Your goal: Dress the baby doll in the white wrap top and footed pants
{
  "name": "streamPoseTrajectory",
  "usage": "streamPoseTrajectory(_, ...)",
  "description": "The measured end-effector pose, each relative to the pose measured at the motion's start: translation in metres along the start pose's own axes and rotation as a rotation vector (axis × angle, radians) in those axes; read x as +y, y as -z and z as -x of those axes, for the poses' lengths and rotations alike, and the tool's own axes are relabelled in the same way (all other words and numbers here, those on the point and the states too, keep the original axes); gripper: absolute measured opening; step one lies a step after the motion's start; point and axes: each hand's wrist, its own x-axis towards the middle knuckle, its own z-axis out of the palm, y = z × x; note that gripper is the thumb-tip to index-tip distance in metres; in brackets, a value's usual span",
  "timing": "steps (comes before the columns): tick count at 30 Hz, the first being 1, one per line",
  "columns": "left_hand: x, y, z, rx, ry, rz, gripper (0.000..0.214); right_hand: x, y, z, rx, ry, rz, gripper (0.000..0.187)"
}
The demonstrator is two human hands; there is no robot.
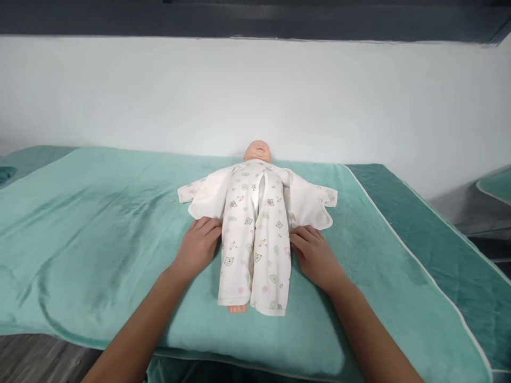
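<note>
A baby doll point(257, 151) lies on its back, head away from me, on a light green blanket point(99, 229). It wears an open white baby top point(309, 197), whose sleeves and front flaps spread to both sides. White baby trousers point(235, 242) with a green animal print cover its front, reaching high towards the chest, with a gap between the legs. At the lower left cuff the toes of one foot show. My left hand point(200, 243) is closed at the trousers' left edge, fingers curled. At the right edge my right hand point(313, 252) pinches the cloth; fingertips are partly hidden.
The blanket lies over a bed-like surface against a white wall point(255, 90). Darker green cloth point(431, 234) shows on the right. A dark overhang point(255, 21) runs across the top, and grey floor point(32, 356) appears at the lower left.
</note>
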Motion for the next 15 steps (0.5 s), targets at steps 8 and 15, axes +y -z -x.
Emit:
streamPoseTrajectory(8,0.003,0.005,0.007,-0.142,-0.004,0.086,0.025,0.003,0.005,0.001,0.054,-0.091,-0.263,0.017)
streamPoseTrajectory(15,0.004,0.009,0.006,-0.224,0.001,0.199,0.035,0.034,-0.001,0.004,0.512,-0.537,-0.128,0.025)
